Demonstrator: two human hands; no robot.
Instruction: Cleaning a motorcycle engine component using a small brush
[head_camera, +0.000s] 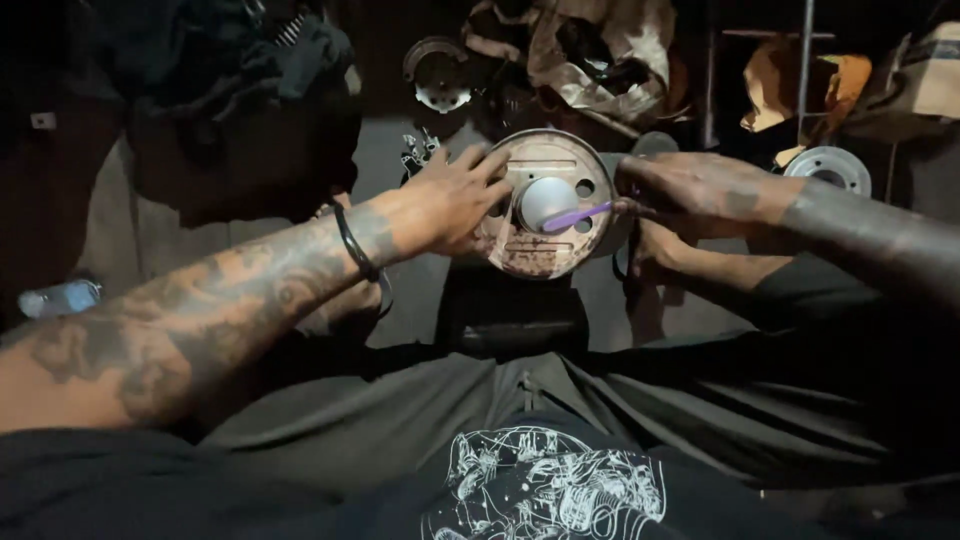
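Observation:
A round, rusty metal plate (545, 250) with holes and a shiny domed centre (547, 197) stands upright in front of me, on a dark block (510, 315). My left hand (450, 200) grips its left rim, fingers spread over the face. My right hand (690, 190) is at the plate's right edge, closed on a thin purple-handled tool (578, 215) whose tip points at the domed centre. A black band circles my left wrist (355, 240).
Another round metal part (438, 75) lies further back, and a shiny disc (830, 168) sits at the right. Crumpled cloth and bags (600, 50) pile up behind. A plastic bottle (60, 297) lies at the far left. My knees and dark trousers fill the foreground.

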